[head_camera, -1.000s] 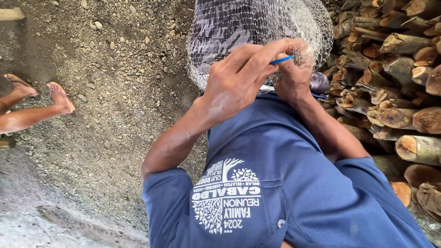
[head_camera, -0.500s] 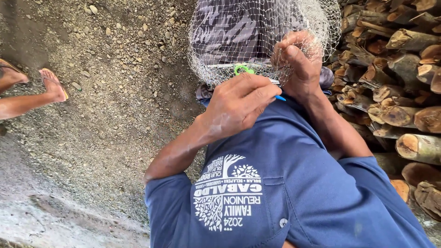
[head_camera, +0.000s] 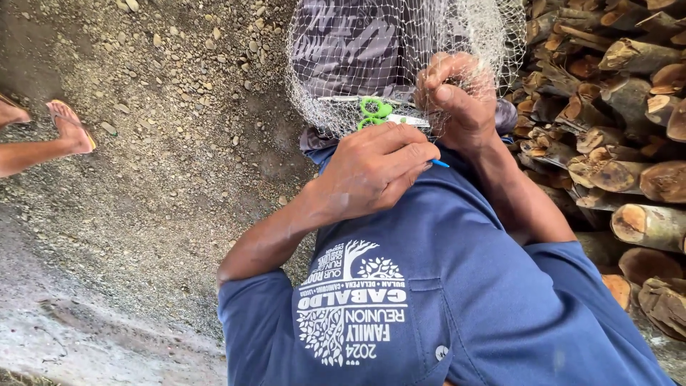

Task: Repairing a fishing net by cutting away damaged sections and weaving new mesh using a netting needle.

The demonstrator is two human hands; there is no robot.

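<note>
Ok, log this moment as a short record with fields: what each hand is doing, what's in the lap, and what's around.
left hand: closed on a thin blue tool, by the net's edge
right hand: gripping bunched mesh of the net
lap: pale fishing net draped over it, green-handled scissors lying on the mesh
clothing: blue shirt with a white tree print
right side: stacked firewood logs
left side: gravel ground, another person's foot in a sandal

Net (head_camera: 371,57) ahead over lap; woodpile (head_camera: 614,143) right; gravel (head_camera: 179,143) left
</note>
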